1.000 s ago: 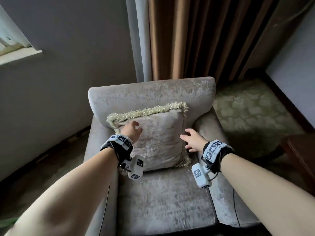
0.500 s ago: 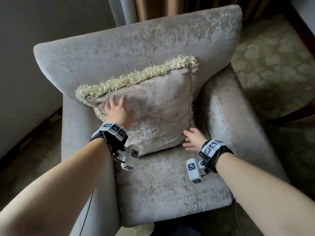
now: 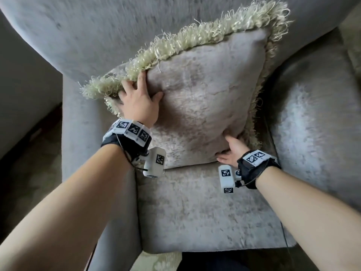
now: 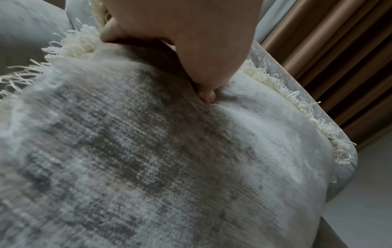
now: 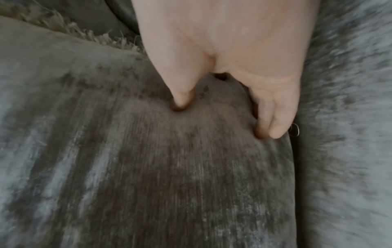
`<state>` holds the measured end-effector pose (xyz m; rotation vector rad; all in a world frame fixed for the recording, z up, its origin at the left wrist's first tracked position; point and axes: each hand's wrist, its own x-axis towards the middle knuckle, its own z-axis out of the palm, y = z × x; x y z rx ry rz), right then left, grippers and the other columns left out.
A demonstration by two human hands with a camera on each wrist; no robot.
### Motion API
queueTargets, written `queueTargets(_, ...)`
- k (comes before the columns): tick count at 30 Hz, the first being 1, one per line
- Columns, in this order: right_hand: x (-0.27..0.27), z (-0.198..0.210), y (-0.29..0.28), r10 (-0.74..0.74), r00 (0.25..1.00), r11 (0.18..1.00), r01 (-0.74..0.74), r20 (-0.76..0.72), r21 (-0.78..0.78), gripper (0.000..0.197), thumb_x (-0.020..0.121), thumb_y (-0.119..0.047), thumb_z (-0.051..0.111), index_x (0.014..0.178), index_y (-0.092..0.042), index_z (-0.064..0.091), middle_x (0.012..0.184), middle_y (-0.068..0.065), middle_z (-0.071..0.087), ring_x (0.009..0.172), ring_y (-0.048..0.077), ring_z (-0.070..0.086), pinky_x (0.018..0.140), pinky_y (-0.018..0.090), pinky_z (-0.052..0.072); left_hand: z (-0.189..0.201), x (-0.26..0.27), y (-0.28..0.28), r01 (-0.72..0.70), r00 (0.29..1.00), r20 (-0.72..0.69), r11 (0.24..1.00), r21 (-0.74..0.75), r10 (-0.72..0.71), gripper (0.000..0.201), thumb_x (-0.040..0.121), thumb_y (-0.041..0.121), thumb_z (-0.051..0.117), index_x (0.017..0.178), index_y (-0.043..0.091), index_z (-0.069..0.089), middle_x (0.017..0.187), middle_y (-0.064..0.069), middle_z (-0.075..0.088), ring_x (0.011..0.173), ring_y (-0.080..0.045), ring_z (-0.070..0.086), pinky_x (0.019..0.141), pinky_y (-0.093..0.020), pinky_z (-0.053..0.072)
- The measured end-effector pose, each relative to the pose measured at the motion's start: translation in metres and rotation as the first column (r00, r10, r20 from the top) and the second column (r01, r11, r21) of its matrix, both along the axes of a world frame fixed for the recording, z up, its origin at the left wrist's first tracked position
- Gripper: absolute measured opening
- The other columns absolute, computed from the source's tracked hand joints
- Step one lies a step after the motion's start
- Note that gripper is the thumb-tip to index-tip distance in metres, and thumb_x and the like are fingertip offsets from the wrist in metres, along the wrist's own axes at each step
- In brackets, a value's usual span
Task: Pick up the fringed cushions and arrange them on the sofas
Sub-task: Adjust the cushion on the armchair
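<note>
A grey velvet cushion [image 3: 205, 98] with a cream fringe [image 3: 195, 38] leans against the backrest of a grey armchair [image 3: 195, 208]. My left hand [image 3: 140, 90] grips its upper left corner. The thumb [image 4: 207, 95] presses into the front face and the fingers reach into the fringe behind. My right hand [image 3: 228, 151] holds the lower right corner where it meets the seat. In the right wrist view the thumb [image 5: 182, 100] dents the cushion [image 5: 169, 167] and the fingers [image 5: 273, 120] curl round its edge.
The armchair's padded right armrest [image 3: 312, 124] and left armrest [image 3: 82, 143] flank the seat. Patterned carpet [image 3: 29, 163] lies to the left. Brown curtains [image 4: 339, 58] hang behind the chair back.
My head has come closer over the chair. The left hand slid up to the cushion's top left corner and gripped it. The right hand dropped to the lower right corner and took hold.
</note>
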<state>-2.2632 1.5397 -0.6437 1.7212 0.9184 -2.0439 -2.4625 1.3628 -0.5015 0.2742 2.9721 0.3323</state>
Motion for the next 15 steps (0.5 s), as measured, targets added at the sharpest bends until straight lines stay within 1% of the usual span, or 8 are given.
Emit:
queueTargets(2, 0.001, -0.008, 0.005, -0.011, 1.000, 1.000, 0.011, 0.000, 0.015, 0.096, 0.071, -0.062, 0.074, 0.149, -0.031, 0.027, 0.149, 0.021, 0.040, 0.091, 0.036, 0.061, 0.059, 0.043, 0.053, 0.001, 0.002, 0.003, -0.012, 1.000, -0.009, 1.000, 0.009, 0.013, 0.066, 0.088, 0.051, 0.055, 0.145, 0.029, 0.029, 0.145, -0.017, 0.031, 0.124, -0.044, 0.039, 0.105, -0.061, 0.030)
queueTargets(4, 0.002, -0.003, 0.007, -0.031, 0.999, 0.999, 0.031, -0.016, 0.017, 0.096, 0.070, -0.060, 0.077, 0.148, -0.034, 0.027, 0.151, 0.018, 0.040, 0.102, 0.041, 0.060, 0.063, 0.045, 0.054, 0.002, 0.004, 0.004, -0.002, 1.000, -0.029, 1.000, 0.029, 0.003, 0.059, 0.090, 0.049, 0.055, 0.140, 0.024, 0.036, 0.139, -0.018, 0.036, 0.121, -0.043, 0.040, 0.101, -0.057, 0.033)
queueTargets(6, 0.004, 0.002, 0.008, -0.039, 0.998, 0.998, 0.041, -0.041, 0.044, 0.081, 0.081, -0.051, 0.074, 0.146, -0.033, 0.028, 0.151, 0.016, 0.040, 0.121, 0.046, 0.053, 0.079, 0.051, 0.055, 0.004, 0.003, 0.001, 0.022, 0.999, -0.045, 0.999, 0.036, -0.020, 0.058, 0.090, 0.050, 0.056, 0.136, 0.021, 0.039, 0.134, -0.018, 0.040, 0.119, -0.043, 0.041, 0.097, -0.053, 0.037)
queueTargets(7, 0.006, 0.000, 0.008, -0.045, 0.998, 0.997, 0.048, -0.047, 0.067, 0.072, 0.087, -0.044, 0.070, 0.145, -0.031, 0.029, 0.148, 0.016, 0.041, 0.125, 0.047, 0.050, 0.088, 0.052, 0.053, 0.005, 0.001, -0.001, 0.031, 0.999, -0.044, 0.999, 0.036, -0.029, 0.059, 0.089, 0.052, 0.056, 0.136, 0.020, 0.040, 0.132, -0.018, 0.041, 0.119, -0.043, 0.042, 0.097, -0.052, 0.038)
queueTargets(8, 0.008, -0.001, 0.009, -0.048, 0.997, 0.995, 0.052, -0.053, 0.088, 0.062, 0.092, -0.039, 0.066, 0.142, -0.029, 0.032, 0.142, 0.016, 0.045, 0.125, 0.046, 0.050, 0.092, 0.051, 0.051, 0.007, -0.001, -0.003, 0.038, 0.999, -0.035, 0.999, 0.037, -0.037, 0.060, 0.089, 0.053, 0.057, 0.135, 0.019, 0.040, 0.130, -0.019, 0.043, 0.118, -0.043, 0.042, 0.097, -0.051, 0.038)
queueTargets(9, 0.009, -0.001, 0.008, -0.043, 0.997, 0.993, 0.049, -0.061, 0.105, 0.051, 0.095, -0.036, 0.062, 0.138, -0.026, 0.036, 0.136, 0.014, 0.048, 0.123, 0.043, 0.051, 0.092, 0.049, 0.050, 0.008, -0.003, -0.006, 0.047, 0.999, -0.024, 0.998, 0.041, -0.046, 0.061, 0.088, 0.055, 0.057, 0.134, 0.019, 0.040, 0.129, -0.019, 0.044, 0.118, -0.043, 0.042, 0.097, -0.051, 0.037)
queueTargets(12, 0.010, 0.002, 0.006, -0.020, 0.997, 0.991, 0.030, -0.072, 0.134, 0.020, 0.102, -0.029, 0.052, 0.120, -0.023, 0.047, 0.124, 0.014, 0.055, 0.114, 0.036, 0.057, 0.083, 0.043, 0.050, 0.013, -0.007, -0.014, 0.074, 0.997, -0.010, 0.996, 0.047, -0.074, 0.062, 0.085, 0.059, 0.059, 0.126, 0.016, 0.043, 0.125, -0.020, 0.046, 0.117, -0.044, 0.043, 0.099, -0.051, 0.036)
queueTargets(15, 0.015, 0.013, 0.008, -0.007, 0.994, 0.979, 0.029, -0.109, 0.200, 0.014, 0.103, -0.025, 0.048, 0.116, -0.020, 0.048, 0.116, 0.015, 0.054, 0.100, 0.031, 0.058, 0.071, 0.037, 0.051, 0.022, -0.003, -0.020, 0.060, 0.998, 0.005, 0.995, 0.074, -0.060, 0.057, 0.084, 0.059, 0.060, 0.116, 0.014, 0.046, 0.122, -0.019, 0.050, 0.117, -0.042, 0.042, 0.098, -0.049, 0.036)
